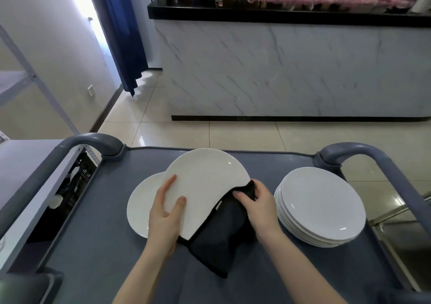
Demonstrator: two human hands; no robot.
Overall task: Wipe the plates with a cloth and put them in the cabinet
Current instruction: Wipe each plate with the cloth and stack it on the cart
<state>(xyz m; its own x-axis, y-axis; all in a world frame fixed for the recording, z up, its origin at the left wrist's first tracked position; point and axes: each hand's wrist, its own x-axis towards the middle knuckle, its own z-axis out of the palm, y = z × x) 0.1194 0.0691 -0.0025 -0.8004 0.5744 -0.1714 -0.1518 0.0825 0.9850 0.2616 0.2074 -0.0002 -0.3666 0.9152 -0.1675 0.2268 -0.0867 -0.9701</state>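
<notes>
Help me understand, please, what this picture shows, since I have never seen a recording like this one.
There is no machine here: a person wears a camera on the head, so the one picture looks forward and down at their two bare hands. The left hand holds a white plate by its edge; the right hand holds a dark cloth against its rim. A second plate lies on the grey cart, partly hidden behind the held one, and a stack of plates sits to the right. A marbled counter stands beyond.
</notes>
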